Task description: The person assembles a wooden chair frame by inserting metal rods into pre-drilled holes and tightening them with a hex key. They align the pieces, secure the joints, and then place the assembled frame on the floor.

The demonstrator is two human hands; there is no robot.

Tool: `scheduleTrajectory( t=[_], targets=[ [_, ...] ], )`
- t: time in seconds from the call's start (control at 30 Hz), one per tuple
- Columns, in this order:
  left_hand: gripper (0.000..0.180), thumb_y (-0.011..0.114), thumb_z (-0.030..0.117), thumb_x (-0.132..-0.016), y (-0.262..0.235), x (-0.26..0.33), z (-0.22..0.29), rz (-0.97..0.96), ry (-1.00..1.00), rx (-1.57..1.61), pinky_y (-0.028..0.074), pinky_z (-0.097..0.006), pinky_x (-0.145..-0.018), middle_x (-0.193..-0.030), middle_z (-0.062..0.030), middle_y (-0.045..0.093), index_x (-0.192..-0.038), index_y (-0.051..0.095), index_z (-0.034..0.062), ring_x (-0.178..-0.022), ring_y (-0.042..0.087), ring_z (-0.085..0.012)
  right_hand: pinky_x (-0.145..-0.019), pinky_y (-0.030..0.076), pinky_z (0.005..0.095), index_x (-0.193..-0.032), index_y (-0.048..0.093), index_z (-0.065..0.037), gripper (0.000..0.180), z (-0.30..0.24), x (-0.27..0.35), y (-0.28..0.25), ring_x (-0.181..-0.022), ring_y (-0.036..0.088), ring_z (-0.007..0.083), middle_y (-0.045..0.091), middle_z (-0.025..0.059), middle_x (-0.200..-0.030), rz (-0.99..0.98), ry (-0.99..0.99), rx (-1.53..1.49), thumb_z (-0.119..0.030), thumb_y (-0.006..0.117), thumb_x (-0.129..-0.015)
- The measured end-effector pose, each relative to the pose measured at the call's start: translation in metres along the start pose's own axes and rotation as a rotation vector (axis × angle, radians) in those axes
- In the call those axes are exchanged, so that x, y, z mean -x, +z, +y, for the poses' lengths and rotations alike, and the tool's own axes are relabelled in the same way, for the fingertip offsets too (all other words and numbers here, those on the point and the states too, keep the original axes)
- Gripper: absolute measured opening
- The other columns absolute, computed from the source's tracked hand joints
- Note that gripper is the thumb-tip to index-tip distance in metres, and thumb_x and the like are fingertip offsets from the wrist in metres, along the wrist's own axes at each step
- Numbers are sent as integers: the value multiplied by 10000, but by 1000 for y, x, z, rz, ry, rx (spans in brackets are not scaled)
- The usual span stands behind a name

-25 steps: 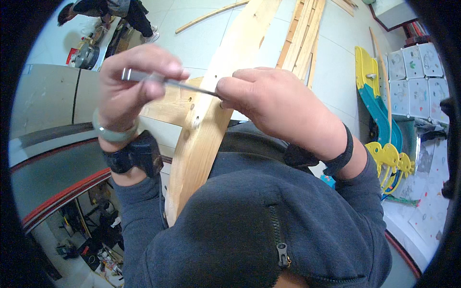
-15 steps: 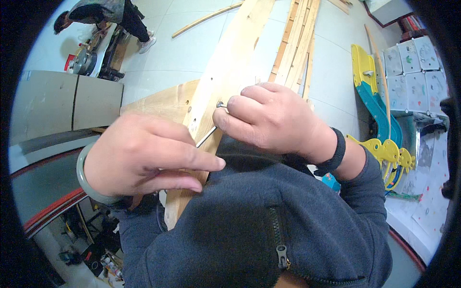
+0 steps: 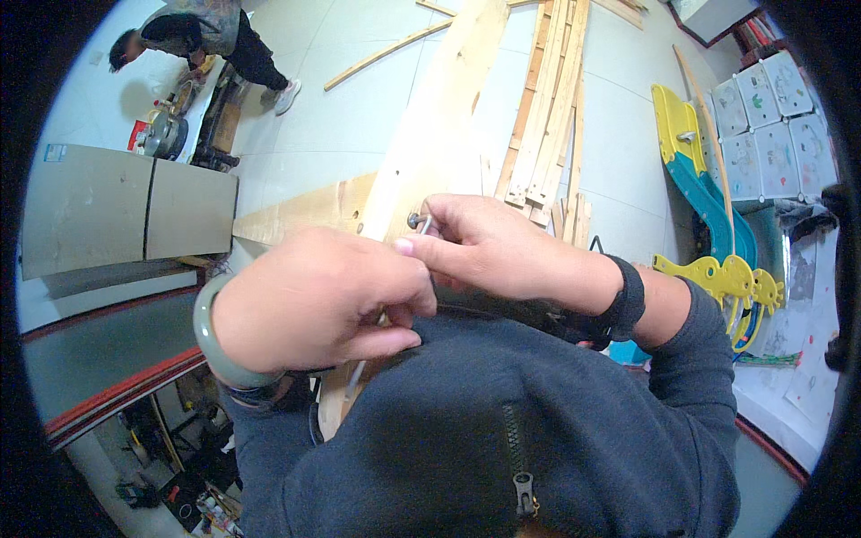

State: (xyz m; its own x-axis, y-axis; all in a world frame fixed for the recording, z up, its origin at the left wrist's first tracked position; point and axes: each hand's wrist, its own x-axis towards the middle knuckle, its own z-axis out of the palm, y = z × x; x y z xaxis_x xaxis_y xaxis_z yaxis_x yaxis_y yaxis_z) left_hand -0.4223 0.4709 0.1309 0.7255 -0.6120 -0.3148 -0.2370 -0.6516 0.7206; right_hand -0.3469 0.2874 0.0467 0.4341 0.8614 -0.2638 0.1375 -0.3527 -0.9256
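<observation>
A long pale wooden plank runs away from my lap, and a second board meets it from the left. In the plank sits a dark round-headed bolt. Right beside the bolt, my right hand pinches a bent metal rod that looks like a hex key, thumb pointing left. My left hand is closed just left of and nearer than the right, its fingers curled together. What lies inside its grip is mostly hidden by the fingers.
Several timber strips lie on the floor ahead, and one thin strip lies farther left. A yellow and teal slide stands at right. Grey cabinets are at left; beyond them a person bends over equipment.
My left hand's fingers, stretched apart before, have curled closed, and the hand has moved right. My right hand has turned and lowered, its thumb now on the bent rod beside the bolt.
</observation>
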Motion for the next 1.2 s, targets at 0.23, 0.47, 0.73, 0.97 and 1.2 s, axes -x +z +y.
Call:
scheduleTrajectory(
  t=[0.23, 0.47, 0.73, 0.97, 1.2],
  targets=[
    [274, 736, 151, -816, -6, 25, -55, 415, 148, 521, 556, -229, -661, -919, -82, 673, -1031, 647, 5, -797, 669, -121, -590, 522, 273, -928, 559, 18, 349, -11, 3, -1, -655, 661, 160, 661, 94, -738, -108, 73, 102, -330, 581, -958],
    [547, 365, 527, -1000, 51, 46, -148, 84, -653, 488, 515, -280, -586, -734, -19, 659, -869, 653, 80, -677, 644, -121, -650, 561, 269, -987, 551, 32, 340, -13, -2, -5, -721, 682, 159, 672, 102, -808, -120, 200, -129, -308, 538, -982],
    [862, 354, 719, -884, 151, 56, -136, 447, -292, 1948, 420, -451, -1041, -1300, -174, 547, -1383, 396, 17, -1227, 525, -287, -690, 566, 267, -1023, 536, 9, 284, -7, -4, -4, -743, 671, 131, 653, 87, -835, -144, 172, -250, -272, 497, -1004],
    [656, 472, 472, -972, 142, -7, -127, 584, 50, 2268, 403, -462, -1065, -1393, -205, 465, -1432, 323, 28, -1276, 480, -310, -703, 568, 254, -1005, 521, -11, 281, -4, 0, -20, -737, 672, 121, 654, 75, -843, -198, 285, -170, -289, 475, -1010],
    [486, 414, 341, -1021, 129, -22, -132, 443, -190, 2154, 477, -408, -997, -1271, -195, 576, -1355, 419, -13, -1161, 584, -269, -686, 562, 231, -990, 513, -20, 267, 18, -17, -46, -739, 671, 116, 649, 59, -816, -285, 294, -288, -280, 457, -1017]
  ],
)
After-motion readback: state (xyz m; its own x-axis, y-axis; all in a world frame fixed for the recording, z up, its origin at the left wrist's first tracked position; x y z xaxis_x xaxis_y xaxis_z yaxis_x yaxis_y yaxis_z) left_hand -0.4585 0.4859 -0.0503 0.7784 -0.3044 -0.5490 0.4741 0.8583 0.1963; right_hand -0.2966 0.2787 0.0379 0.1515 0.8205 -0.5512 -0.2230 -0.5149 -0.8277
